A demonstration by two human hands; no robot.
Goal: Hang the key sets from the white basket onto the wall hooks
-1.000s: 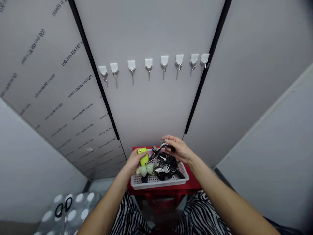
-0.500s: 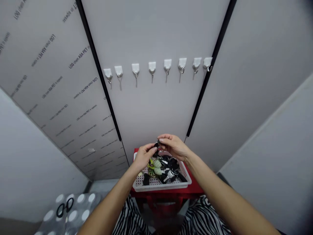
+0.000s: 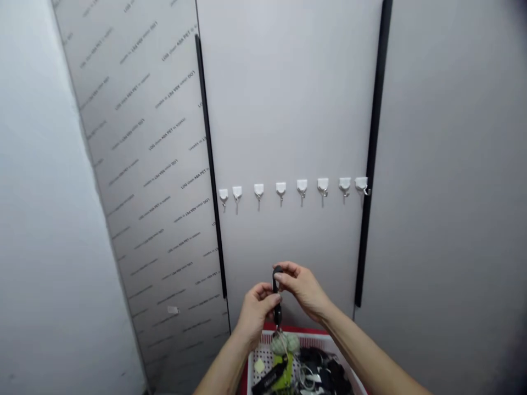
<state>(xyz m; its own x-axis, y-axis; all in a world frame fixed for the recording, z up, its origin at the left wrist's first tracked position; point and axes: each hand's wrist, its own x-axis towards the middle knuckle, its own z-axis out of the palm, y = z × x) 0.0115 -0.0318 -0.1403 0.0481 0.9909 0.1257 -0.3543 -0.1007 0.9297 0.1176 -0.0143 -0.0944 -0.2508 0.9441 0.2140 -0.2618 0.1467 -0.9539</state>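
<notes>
A black keychain (image 3: 277, 314) with a strap loop hangs upright between my hands, above the basket. My left hand (image 3: 256, 311) is closed, thumb and fingers pinching the keychain's middle. Higher up, my right hand (image 3: 303, 288) pinches the loop at its top. Below the keychain's metal end are pale green round charms (image 3: 284, 344); whether they hang from it or lie in the basket is hard to tell. The white plastic basket (image 3: 252, 359) holds black keychains, keys and rings (image 3: 319, 376), and a yellow-green piece (image 3: 284, 376).
Ahead is a pale cabinet door (image 3: 288, 109) with a row of several white hooks (image 3: 302, 186) across it. Long black handles (image 3: 209, 164) run along both sides of the door. A red surface (image 3: 244, 378) shows beneath the basket. A white wall (image 3: 53, 247) stands at the left.
My view has tilted up, so the hooks and hands appear lower. The black keychain is now stretched upright between both hands, its loop plainly showing.
</notes>
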